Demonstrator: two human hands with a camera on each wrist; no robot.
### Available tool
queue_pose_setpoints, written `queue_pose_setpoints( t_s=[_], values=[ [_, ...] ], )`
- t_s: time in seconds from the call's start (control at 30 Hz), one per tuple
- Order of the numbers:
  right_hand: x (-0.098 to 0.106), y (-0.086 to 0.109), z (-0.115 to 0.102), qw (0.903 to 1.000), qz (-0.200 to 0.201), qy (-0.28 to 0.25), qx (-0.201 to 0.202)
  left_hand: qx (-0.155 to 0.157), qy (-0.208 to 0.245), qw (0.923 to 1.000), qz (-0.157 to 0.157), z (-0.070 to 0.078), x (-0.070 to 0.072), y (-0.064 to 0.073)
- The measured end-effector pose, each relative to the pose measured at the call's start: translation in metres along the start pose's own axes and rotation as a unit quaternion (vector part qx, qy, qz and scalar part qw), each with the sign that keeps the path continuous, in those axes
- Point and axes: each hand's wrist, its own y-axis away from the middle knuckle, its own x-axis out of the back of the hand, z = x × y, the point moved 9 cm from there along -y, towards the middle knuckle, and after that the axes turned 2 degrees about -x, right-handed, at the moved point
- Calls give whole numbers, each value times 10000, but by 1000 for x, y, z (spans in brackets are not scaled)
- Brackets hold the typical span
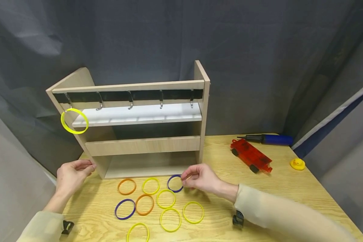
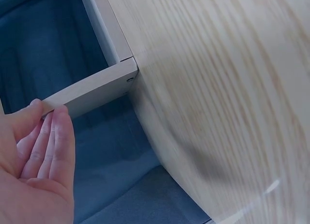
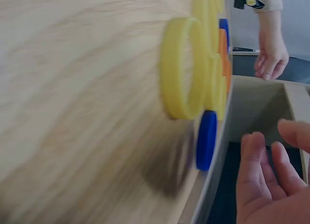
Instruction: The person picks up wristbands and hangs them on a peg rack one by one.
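A small wooden shelf unit (image 1: 142, 147) with a row of metal hooks stands at the back left of the table. My left hand (image 1: 74, 176) pinches the edge of its left side panel (image 2: 92, 92) between thumb and fingers. From the leftmost hook hangs a yellow ring (image 1: 85, 117). My right hand (image 1: 201, 178) is just above the table beside a blue ring (image 3: 207, 140); in the right wrist view its thumb and fingers are apart with nothing between them. Several yellow rings (image 1: 203, 215), two orange rings (image 1: 135, 186) and another blue ring (image 1: 116, 212) lie flat in front of the shelf.
On the table's right side lie a red toy car (image 1: 250, 155), a blue-and-black hand pump (image 1: 273, 139) and a yellow rubber duck (image 1: 297, 164). Dark grey curtains (image 1: 245, 67) hang behind and beside the wooden table (image 1: 217, 154).
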Motion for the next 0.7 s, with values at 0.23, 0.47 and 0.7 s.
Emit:
queue_pose_setpoints(
  t_s=[0.23,0.47,0.7],
  values=[
    [-1,13,19,9972,-425,497,-368,27,2,10000,5,0,-1,0],
    [-1,21,32,9918,-724,907,-526,5,-106,9999,76,-1,1,0],
    [-1,23,37,9875,-906,1200,-479,-60,-40,9999,117,0,1,-1]
  ],
)
